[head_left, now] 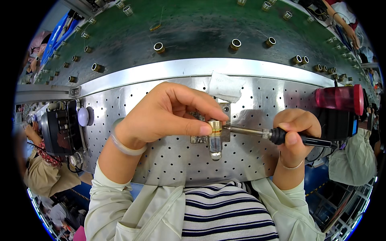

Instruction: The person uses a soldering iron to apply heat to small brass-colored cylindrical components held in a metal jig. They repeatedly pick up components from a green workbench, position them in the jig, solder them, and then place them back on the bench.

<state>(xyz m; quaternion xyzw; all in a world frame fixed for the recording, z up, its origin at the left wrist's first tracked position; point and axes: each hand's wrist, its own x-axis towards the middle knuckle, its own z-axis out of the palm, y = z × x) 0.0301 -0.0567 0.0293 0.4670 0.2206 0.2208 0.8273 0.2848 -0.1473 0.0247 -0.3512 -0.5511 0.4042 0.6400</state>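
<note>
Over the middle of the perforated metal plate, my left hand point(163, 114) pinches a small brass-coloured cylinder point(215, 128) between thumb and fingertips. Below it, a silver round-ended part point(216, 152) extends toward me; whether the two are one piece I cannot tell. In my right hand point(299, 130) is a soldering iron point(248, 131) with a black handle, its metal shaft pointing left. The iron's tip meets the right side of the cylinder, or comes very near it. Partly hidden behind the cylinder is a metal block point(226, 138).
Across the far side runs a green conveyor belt point(193, 30) with several small metal cylinders, behind a metal rail point(201, 66). A white cloth point(226, 86) lies near that rail. A red translucent cylinder point(339, 99) stands right, a black box point(62, 130) left. Other people work both sides.
</note>
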